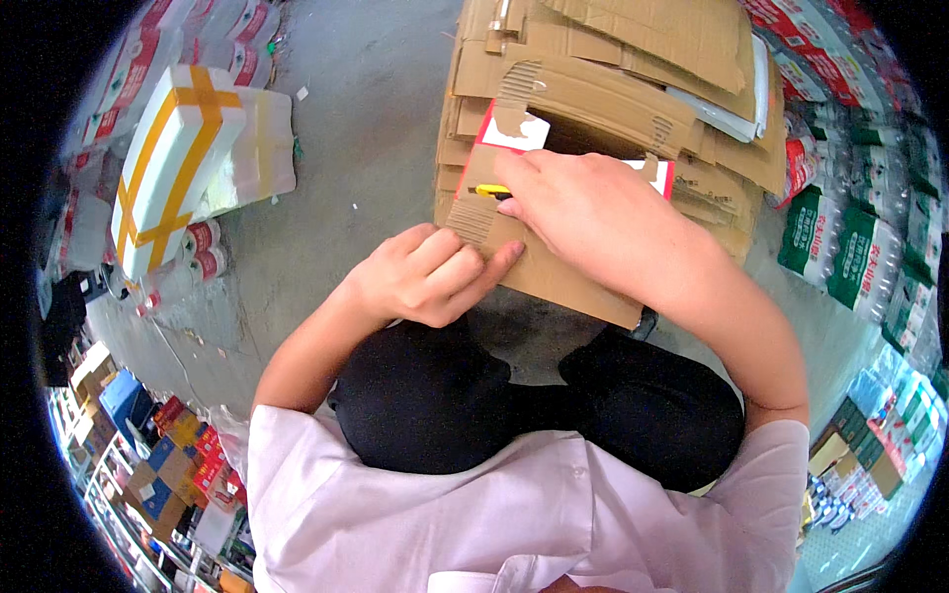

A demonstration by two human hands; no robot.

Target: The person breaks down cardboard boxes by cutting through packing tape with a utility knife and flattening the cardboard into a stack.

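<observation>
In front of my knees is a brown cardboard box [583,289] with red and white edging, its top open and a dark inside showing. My right hand [603,212] reaches over it, fingers closed round a small yellow and black box cutter [491,189] at the box's left side. Much of the tool is covered by the fingers, and I cannot see its blade. Just left of there, my left hand [420,277] is curled at the corner of the box, its fingers pressed on the cardboard edge.
Flattened cardboard [682,40] lies stacked beneath and beyond the box. White foam boxes [163,158], one bound with orange tape, stand to the left on the grey floor [346,128]. Wrapped bottle packs [840,237] line the right side; assorted cartons [178,465] are at lower left.
</observation>
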